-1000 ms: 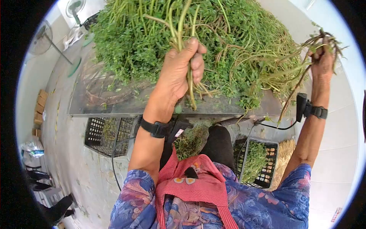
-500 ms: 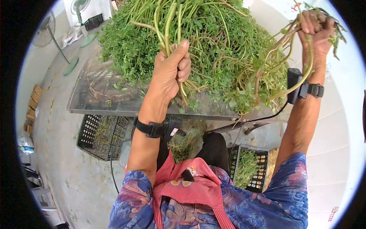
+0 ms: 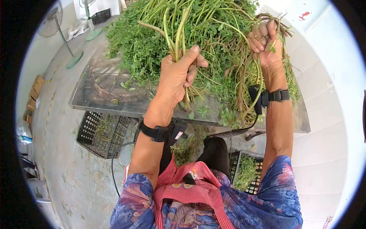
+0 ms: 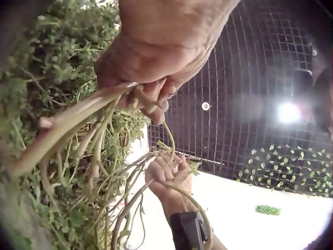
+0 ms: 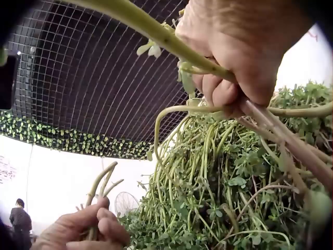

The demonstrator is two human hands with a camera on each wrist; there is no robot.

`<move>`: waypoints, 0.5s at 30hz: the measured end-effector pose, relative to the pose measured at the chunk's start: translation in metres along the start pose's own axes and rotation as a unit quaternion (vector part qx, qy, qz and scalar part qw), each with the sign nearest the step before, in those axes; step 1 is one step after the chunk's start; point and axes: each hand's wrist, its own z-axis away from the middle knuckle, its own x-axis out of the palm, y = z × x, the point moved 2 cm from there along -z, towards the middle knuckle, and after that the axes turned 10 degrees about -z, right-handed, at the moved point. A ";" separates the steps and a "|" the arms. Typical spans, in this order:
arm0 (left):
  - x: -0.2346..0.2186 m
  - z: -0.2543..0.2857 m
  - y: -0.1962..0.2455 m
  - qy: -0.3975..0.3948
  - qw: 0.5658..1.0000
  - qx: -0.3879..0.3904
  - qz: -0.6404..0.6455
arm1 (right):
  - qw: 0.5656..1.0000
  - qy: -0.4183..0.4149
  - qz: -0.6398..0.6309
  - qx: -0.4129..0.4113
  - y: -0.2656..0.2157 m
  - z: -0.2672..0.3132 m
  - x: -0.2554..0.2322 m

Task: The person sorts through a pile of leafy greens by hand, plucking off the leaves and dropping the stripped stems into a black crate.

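Note:
My left hand [image 3: 176, 78] grips a small bunch of thick green stems [image 3: 181, 34] in front of a big leafy pile. The stems' upper ends stick out above the thumb, their lower ends below the fist. Over the pile's right side, my right hand [image 3: 267, 44] has its fingers curled round a second bunch of long purslane-like stems [image 5: 291, 140]. Brownish ends show above that hand, and stems hang down toward the tabletop. The pile of purslane-like greens [image 3: 139, 53] covers much of the dark table [image 3: 85, 93]. In the right wrist view, the left hand's stems [image 5: 96, 182] show curved tips.
Under the table stand a black crate [image 3: 82, 131] at left and another crate [image 3: 259, 171] of greens at right. More greens [image 3: 185, 150] lie between the knees. Standing fans [image 3: 75, 59] and small boxes [image 3: 36, 89] are at left. A cable [image 3: 113, 168] hangs beside the left arm.
My right hand has swung from the far right in toward the pile, still holding its stems, which now hang beside the wrist. The left hand keeps its bunch and has shifted only slightly.

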 end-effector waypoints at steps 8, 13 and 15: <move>0.006 0.004 0.029 0.138 0.912 0.244 -0.299 | 0.994 -0.046 0.044 0.094 0.019 0.014 0.014; 0.030 0.002 0.015 0.052 0.827 0.405 -0.386 | 0.992 0.095 0.046 0.067 0.031 0.034 0.040; 0.030 -0.003 0.004 -0.020 0.831 0.324 -0.452 | 0.976 -0.122 -0.065 0.169 0.035 0.029 0.013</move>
